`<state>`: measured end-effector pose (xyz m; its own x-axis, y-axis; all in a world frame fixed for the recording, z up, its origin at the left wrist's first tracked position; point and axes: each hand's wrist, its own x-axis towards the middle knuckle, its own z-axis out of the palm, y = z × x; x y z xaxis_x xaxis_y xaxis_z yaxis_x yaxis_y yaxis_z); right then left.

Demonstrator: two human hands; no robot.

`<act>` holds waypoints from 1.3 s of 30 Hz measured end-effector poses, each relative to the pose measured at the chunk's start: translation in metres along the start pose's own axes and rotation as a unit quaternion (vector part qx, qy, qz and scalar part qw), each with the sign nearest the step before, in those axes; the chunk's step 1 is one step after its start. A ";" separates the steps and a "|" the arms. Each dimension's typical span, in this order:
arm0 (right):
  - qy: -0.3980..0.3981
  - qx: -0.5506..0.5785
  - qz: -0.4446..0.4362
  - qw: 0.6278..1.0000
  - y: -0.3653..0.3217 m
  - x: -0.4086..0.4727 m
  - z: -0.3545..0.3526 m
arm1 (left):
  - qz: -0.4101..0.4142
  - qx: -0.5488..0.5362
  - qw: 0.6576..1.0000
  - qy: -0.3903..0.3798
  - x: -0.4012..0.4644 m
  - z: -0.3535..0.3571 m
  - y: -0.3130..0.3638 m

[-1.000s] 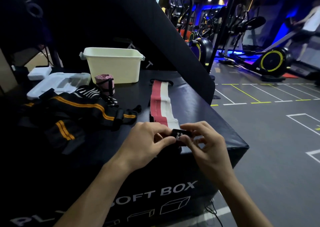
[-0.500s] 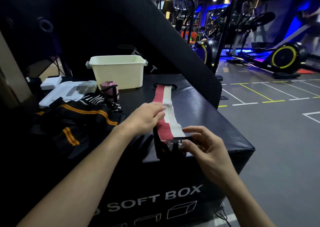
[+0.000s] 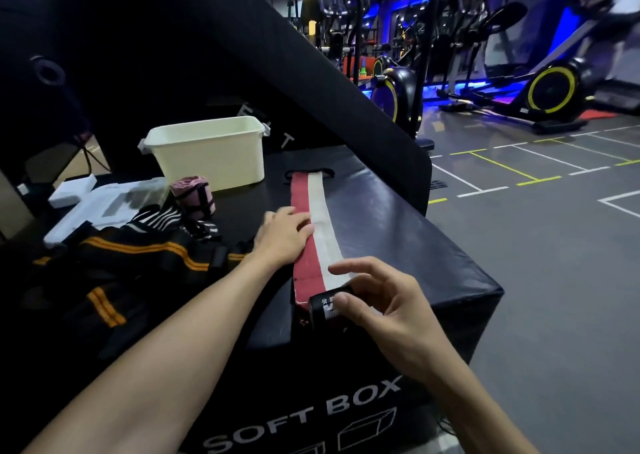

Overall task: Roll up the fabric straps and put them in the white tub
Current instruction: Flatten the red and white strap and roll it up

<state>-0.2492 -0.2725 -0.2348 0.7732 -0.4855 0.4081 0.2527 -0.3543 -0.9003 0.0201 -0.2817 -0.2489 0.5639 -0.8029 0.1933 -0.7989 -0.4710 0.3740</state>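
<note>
The red and white strap (image 3: 317, 225) lies stretched along the soft box (image 3: 415, 245) at frame centre. The left hand (image 3: 285, 233) presses it flat with straight fingers, likely smoothing it, while the right hand (image 3: 377, 301) pinches its black end tab (image 3: 322, 310) to start rolling. The white tub (image 3: 207, 150) waits upper left.

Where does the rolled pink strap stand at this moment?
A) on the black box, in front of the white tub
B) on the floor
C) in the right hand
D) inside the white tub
A: the rolled pink strap stands upright on the black box, just in front of the white tub and outside it; neither hand touches it.
</note>
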 end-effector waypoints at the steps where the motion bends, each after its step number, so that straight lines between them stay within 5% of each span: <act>1: 0.001 0.000 0.005 1.000 0.001 0.000 0.000 | -0.046 0.031 0.998 -0.005 0.001 -0.003 0.003; 4: -0.003 -0.010 0.019 1.000 0.005 0.000 0.000 | -0.129 0.053 0.989 -0.045 0.010 -0.016 0.012; 12: -0.022 -0.040 0.029 0.999 0.011 0.003 -0.002 | -0.236 -0.100 0.956 -0.143 0.025 -0.039 0.020; 16: 0.031 -0.077 0.006 0.997 0.016 0.007 -0.003 | -0.237 -0.126 0.963 -0.008 0.041 -0.039 0.004; 18: 0.066 -0.115 0.005 0.991 0.024 0.011 0.000 | -0.227 -0.111 0.966 0.058 0.047 -0.036 -0.002; 23: 0.081 -0.086 0.039 0.992 0.036 0.017 0.008 | -0.175 -0.245 0.954 0.009 0.029 -0.033 -0.002; 27: 0.092 -0.048 0.047 0.993 0.038 0.017 0.010 | 0.012 -0.182 0.979 0.092 -0.033 -0.057 0.006; 29: 0.098 -0.041 0.049 0.993 0.040 0.016 0.012 | 0.090 -0.207 0.973 0.040 -0.078 -0.062 0.015; 31: 0.105 -0.041 0.043 0.993 0.040 0.013 0.015 | 0.111 -0.220 0.969 -0.007 -0.114 -0.056 0.017; 39: 0.131 -0.103 0.009 0.986 0.038 -0.003 0.037 | 0.126 -0.259 0.958 -0.001 -0.161 -0.041 0.001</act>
<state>-0.2207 -0.2550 -0.2763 0.5934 -0.6735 0.4408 0.0947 -0.4855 -0.8691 -0.0635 -0.1381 -0.2427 0.3659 -0.8685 0.3344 -0.6977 -0.0182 0.7161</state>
